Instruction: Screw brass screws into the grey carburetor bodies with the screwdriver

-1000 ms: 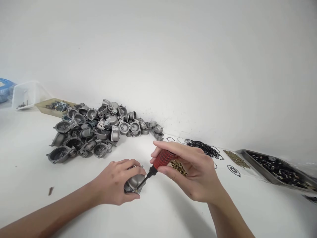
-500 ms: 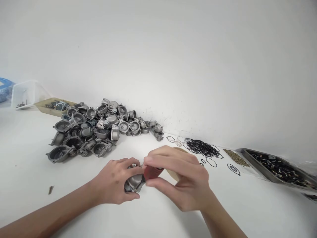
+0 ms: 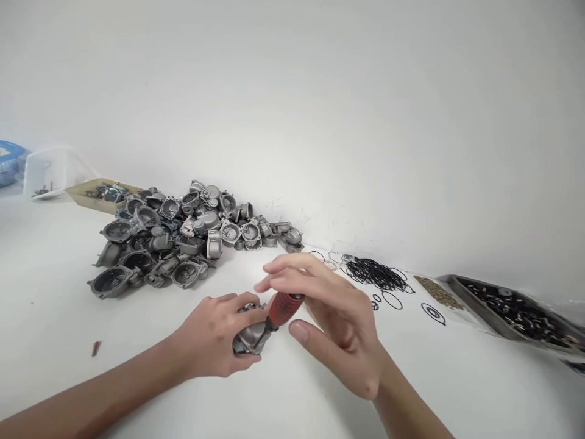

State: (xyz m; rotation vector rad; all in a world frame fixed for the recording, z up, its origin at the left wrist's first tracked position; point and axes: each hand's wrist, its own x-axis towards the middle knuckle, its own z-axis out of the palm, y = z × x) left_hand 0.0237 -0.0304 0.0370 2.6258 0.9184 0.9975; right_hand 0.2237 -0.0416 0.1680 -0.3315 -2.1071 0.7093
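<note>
My left hand point(image 3: 219, 335) is wrapped round a small grey metal carburetor point(image 3: 250, 338), keeping it low over the white table. Its fingers cover much of the part. A screwdriver with a red handle point(image 3: 284, 308) slants down to the left, its dark shaft reaching the carburetor's near side. The left index fingertip lies close to the handle; whether it touches I cannot tell. Fingers of my right hand point(image 3: 338, 323) curl over the handle from the far side, while the thumb stands off it. The screwdriver's tip is hard to make out.
A pile of grey metal castings point(image 3: 183, 235) lies at the back left, beside a yellowish tray point(image 3: 85, 200) and a clear bin point(image 3: 55, 164). Black rubber rings point(image 3: 375, 274), small brass pieces point(image 3: 439, 292) and a metal tray point(image 3: 484, 311) lie right. A small brown piece point(image 3: 95, 348) lies left.
My right thumb has come away from the handle and the fingers have loosened, so more of the red handle and shaft shows. My left hand keeps its hold on the carburetor.
</note>
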